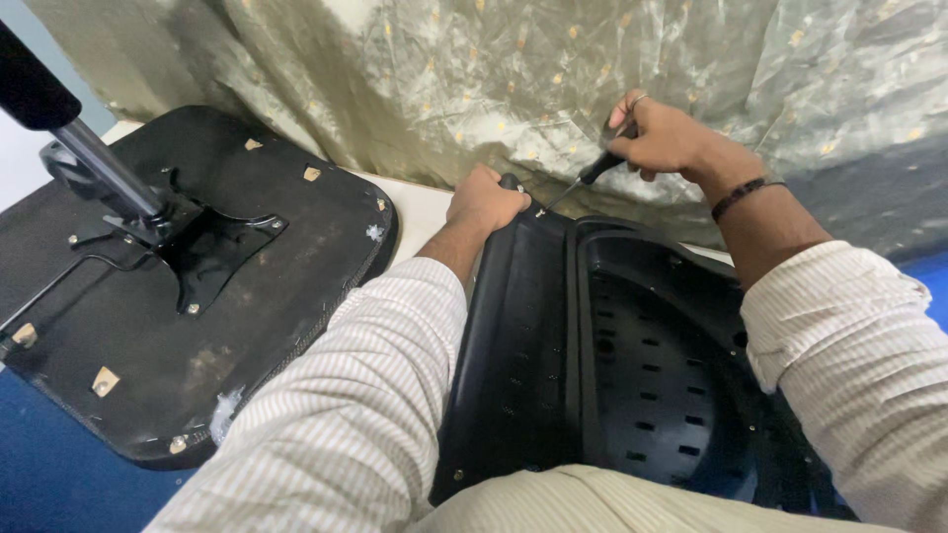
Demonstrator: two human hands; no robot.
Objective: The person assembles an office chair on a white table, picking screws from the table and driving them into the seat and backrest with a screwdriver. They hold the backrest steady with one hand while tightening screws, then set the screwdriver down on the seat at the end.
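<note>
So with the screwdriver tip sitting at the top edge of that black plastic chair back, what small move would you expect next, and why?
Probably a turn of the screwdriver by the right hand. That hand grips the handle, and the shaft slants down to the top edge of the chair back, right beside the left hand, which braces that edge. The screw itself is too small to make out.

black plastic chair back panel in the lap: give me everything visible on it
The black plastic panel looks like a moulded chair back shell, glossy, with rows of small slots and raised ribs framing a recessed centre. It lies across the person's lap, far edge toward the draped fabric. The left hand grips that far edge; the right hand holds a screwdriver angled with its tip at that edge.
</note>
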